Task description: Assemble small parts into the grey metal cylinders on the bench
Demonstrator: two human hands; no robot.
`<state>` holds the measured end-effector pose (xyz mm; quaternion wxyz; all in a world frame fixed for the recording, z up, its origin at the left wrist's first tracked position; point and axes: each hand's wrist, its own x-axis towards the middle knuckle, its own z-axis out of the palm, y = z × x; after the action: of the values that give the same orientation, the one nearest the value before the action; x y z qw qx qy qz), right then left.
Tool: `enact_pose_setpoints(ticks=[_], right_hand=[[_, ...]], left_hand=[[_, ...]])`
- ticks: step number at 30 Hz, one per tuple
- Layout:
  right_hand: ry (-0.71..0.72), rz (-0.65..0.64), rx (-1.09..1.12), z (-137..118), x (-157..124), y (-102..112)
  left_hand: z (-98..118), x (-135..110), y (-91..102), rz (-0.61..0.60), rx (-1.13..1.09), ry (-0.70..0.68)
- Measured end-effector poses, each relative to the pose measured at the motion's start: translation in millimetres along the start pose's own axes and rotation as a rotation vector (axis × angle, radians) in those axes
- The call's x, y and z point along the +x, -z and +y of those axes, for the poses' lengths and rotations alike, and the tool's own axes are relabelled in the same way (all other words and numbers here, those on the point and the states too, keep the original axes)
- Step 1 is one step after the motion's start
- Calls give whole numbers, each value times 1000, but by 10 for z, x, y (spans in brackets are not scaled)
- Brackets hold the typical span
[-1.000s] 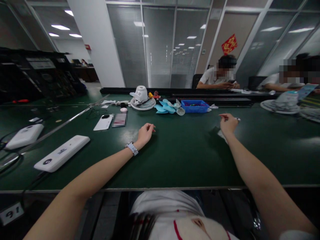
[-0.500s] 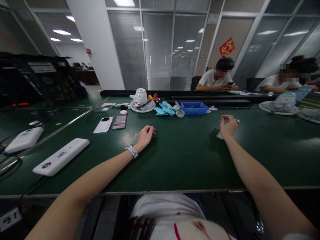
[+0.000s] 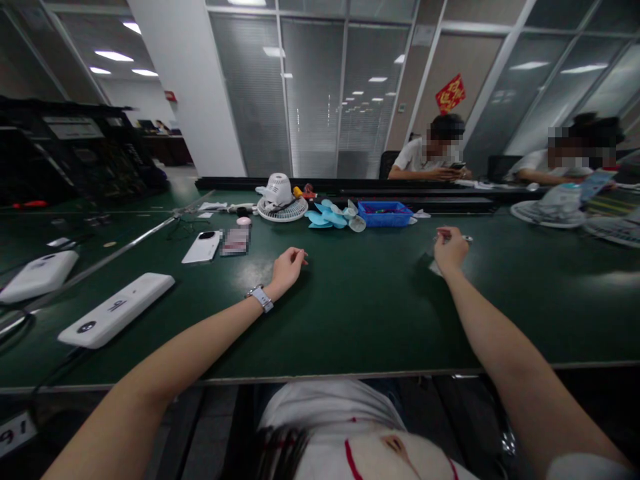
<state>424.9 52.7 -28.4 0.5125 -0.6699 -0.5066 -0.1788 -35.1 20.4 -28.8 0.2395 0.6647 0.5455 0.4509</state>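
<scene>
Green tabletop (image 3: 360,327) spreads before you: a small shiny piece (image 3: 468,239) shows just beside your right hand (image 3: 451,251) — whether that bent hand pinches it, I cannot tell. Your left hand (image 3: 288,269) curls loosely, its grip unclear — and farther back lie light-blue blades (image 3: 327,215) and a blue tray (image 3: 387,219).

Fan blades (image 3: 325,215) between fan (image 3: 279,192) and tray (image 3: 386,219), on table (image 3: 350,307).

Open green desk (image 3: 350,313) stretches between the left fingers (image 3: 300,256) and right fingers (image 3: 443,233); beyond, a white fan (image 3: 279,192), blue blades (image 3: 325,215) and a blue bin (image 3: 386,221) form a low barrier across the middle.
</scene>
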Motion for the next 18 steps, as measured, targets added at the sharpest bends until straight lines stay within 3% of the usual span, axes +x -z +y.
enact_pose_setpoints(ticks=[7,14,18], right_hand=[[-46,36,-3,22,-13,-43],[-45,-25,-48,-44,-49,-18],[-36,-48,-44,41,-42,-60]], left_hand=[[-12,7,1,-7,0,-3],[11,3,5,0,-13,6],[35,-10,18,0,-9,16]])
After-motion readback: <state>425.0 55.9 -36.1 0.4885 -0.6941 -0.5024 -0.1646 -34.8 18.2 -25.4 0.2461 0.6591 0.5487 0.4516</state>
